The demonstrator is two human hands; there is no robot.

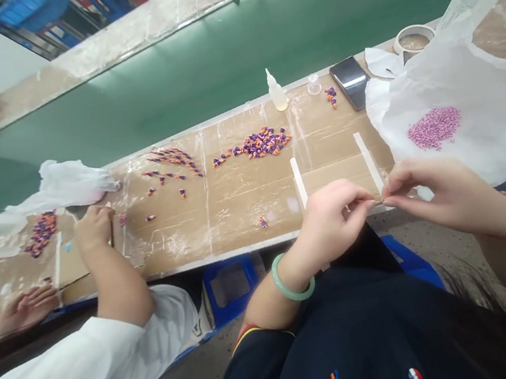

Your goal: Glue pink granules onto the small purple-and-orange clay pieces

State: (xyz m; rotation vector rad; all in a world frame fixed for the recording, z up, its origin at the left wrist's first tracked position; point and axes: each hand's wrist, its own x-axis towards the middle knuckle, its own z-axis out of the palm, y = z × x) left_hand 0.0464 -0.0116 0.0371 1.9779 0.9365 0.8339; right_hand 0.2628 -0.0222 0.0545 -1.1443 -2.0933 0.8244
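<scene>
Pinched a tiny piece (378,201), too small to identify, between fingertips of left hand (333,218) and right hand (447,198), both curled shut, wrists bent inward, at the near edge of the glossy, taped-cardboard bench (237,208). Wore a smooth green bangle (293,283) on the left wrist. Farther: scattered purple-orange pieces (258,143), crinkled translucent bag (456,83), squat glue bottle (277,92).

The left hand (333,218) and right hand (444,192) meet at the near edge of the table (236,204), pinching one tiny piece (379,201) between their fingertips. Farther off lie purple-orange pieces (260,143). To the right, a plastic bag (455,77) holds pink granules (434,127).
</scene>
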